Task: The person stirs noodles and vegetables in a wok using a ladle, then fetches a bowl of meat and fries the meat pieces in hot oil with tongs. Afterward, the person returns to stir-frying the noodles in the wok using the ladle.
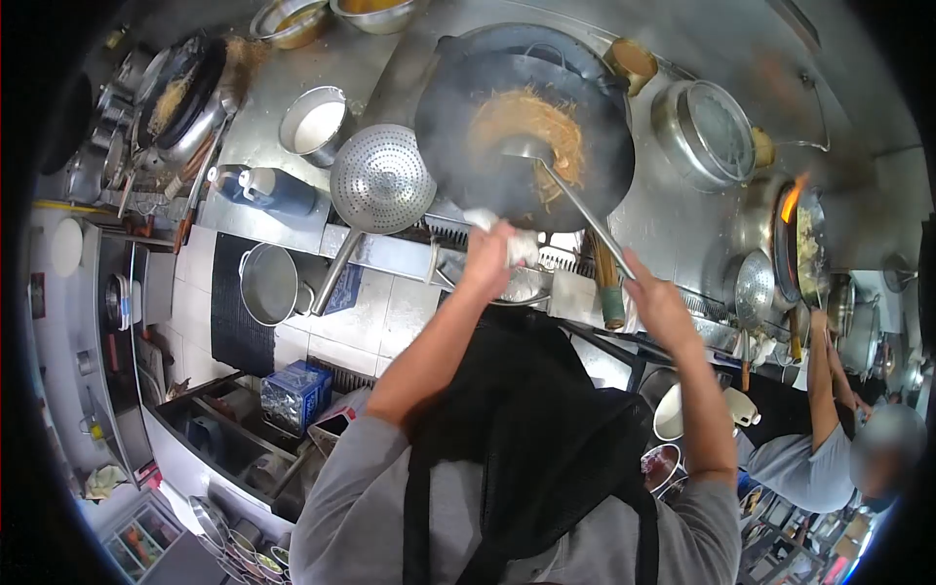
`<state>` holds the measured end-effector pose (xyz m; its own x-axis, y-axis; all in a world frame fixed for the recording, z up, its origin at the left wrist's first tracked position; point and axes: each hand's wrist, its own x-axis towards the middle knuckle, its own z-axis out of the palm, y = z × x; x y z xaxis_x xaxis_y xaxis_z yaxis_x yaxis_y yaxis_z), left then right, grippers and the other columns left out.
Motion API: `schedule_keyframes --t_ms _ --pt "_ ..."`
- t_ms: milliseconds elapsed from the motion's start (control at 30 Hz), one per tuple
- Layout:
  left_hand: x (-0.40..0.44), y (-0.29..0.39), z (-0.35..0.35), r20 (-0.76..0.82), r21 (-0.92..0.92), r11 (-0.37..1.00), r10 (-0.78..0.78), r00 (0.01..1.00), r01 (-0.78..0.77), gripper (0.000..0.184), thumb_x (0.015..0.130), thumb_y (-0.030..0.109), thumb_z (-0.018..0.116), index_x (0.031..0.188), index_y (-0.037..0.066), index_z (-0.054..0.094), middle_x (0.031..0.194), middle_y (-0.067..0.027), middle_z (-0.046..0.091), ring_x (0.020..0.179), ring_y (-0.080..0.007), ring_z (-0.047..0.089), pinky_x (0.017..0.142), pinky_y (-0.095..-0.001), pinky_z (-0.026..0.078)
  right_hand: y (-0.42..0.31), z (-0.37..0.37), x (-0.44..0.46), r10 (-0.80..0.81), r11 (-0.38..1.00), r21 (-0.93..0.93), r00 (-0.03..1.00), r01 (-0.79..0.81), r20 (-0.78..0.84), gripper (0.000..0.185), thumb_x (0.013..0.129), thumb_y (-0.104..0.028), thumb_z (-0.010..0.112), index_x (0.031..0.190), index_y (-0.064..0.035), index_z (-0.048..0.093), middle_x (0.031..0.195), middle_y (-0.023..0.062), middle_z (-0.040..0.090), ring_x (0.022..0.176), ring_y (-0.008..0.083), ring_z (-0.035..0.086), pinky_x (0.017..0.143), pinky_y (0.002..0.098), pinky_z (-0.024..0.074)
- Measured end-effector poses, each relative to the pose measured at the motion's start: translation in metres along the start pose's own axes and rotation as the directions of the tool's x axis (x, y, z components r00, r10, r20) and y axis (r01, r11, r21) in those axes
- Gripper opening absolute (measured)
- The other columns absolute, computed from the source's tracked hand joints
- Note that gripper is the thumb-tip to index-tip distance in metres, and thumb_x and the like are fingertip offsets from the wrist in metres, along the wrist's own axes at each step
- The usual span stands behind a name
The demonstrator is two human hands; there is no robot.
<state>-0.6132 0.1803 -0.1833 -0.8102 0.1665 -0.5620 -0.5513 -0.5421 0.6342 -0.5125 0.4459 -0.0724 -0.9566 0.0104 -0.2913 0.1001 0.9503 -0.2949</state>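
Observation:
Steam rises from a large dark wok [458, 171] holding brown noodles [522, 115]. My left hand [487, 258] is closed around a white cloth [519, 246] at the wok's near edge; the wok's rim under the cloth is hidden. In my right hand [658, 307] is the long handle of a metal ladle [527, 147], whose bowl rests among the noodles. Just left of the wok lies a perforated metal strainer [382, 179], its handle pointing toward me.
A metal pot of white contents [315, 122] and dark bottles [278, 191] stand left. Stacked metal bowls [704, 135] sit right. A co-worker [814, 468] at far right works at another wok [807, 244] with flames. An empty pot [269, 284] is lower left.

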Motion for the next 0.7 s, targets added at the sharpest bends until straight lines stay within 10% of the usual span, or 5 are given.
schedule_keyframes --t_ms 100,400,467,533,700 --pt "0.024 -0.091 -0.064 0.091 0.076 0.971 0.221 0.971 -0.228 0.038 0.092 0.004 0.057 0.127 0.005 0.042 0.11 -0.0132 0.059 0.087 -0.0278 0.067 0.063 -0.0401 0.057 -0.007 0.072 0.008 0.089 0.993 -0.064 0.983 -0.101 -0.158 0.053 0.101 -0.028 0.059 0.151 -0.0195 0.045 0.088 0.0292 0.068 0.082 0.0486 0.067 0.071 0.058 0.0527" --pt "0.01 -0.007 -0.035 0.105 0.035 0.997 -0.066 0.992 0.063 0.019 0.098 0.007 0.053 0.116 0.002 0.053 0.103 -0.0157 0.067 0.083 -0.028 0.069 0.063 -0.0428 0.059 -0.029 -0.011 -0.062 0.012 0.963 0.269 1.0 -0.014 0.01 0.049 0.099 -0.022 0.064 0.146 -0.0158 0.053 0.088 0.0307 0.066 0.083 0.0477 0.067 0.073 0.0506 0.0516" --pt "0.01 0.006 -0.034 0.465 0.774 0.328 0.285 0.838 -0.541 0.025 0.097 0.005 0.05 0.121 0.002 0.053 0.108 -0.0159 0.067 0.09 -0.0293 0.069 0.07 -0.043 0.059 -0.035 -0.036 -0.065 0.037 0.95 0.306 0.996 -0.06 0.081 0.047 0.1 -0.022 0.062 0.146 -0.0135 0.053 0.101 0.0294 0.068 0.091 0.0455 0.068 0.08 0.0466 0.0532" --pt "0.007 -0.025 -0.05 0.15 0.0 0.995 -0.1 0.984 0.101 0.035 0.095 0.002 0.049 0.131 0.003 0.051 0.114 -0.0146 0.067 0.097 -0.0304 0.069 0.076 -0.0416 0.059 -0.023 -0.066 -0.065 -0.092 0.948 0.311 0.994 0.067 0.064 0.047 0.1 -0.021 0.061 0.146 -0.0123 0.053 0.118 0.0265 0.067 0.104 0.0424 0.068 0.092 0.0423 0.0519" --pt "-0.021 0.018 -0.031 0.081 0.033 0.992 -0.12 0.989 0.118 0.025 0.092 0.006 0.055 0.116 0.002 0.056 0.104 -0.0119 0.066 0.093 -0.0253 0.069 0.077 -0.0429 0.058 -0.044 -0.121 -0.066 0.079 0.977 0.168 0.949 -0.135 0.304 0.048 0.099 -0.021 0.062 0.145 -0.0153 0.054 0.116 0.0246 0.068 0.102 0.0437 0.067 0.09 0.0441 0.0529"
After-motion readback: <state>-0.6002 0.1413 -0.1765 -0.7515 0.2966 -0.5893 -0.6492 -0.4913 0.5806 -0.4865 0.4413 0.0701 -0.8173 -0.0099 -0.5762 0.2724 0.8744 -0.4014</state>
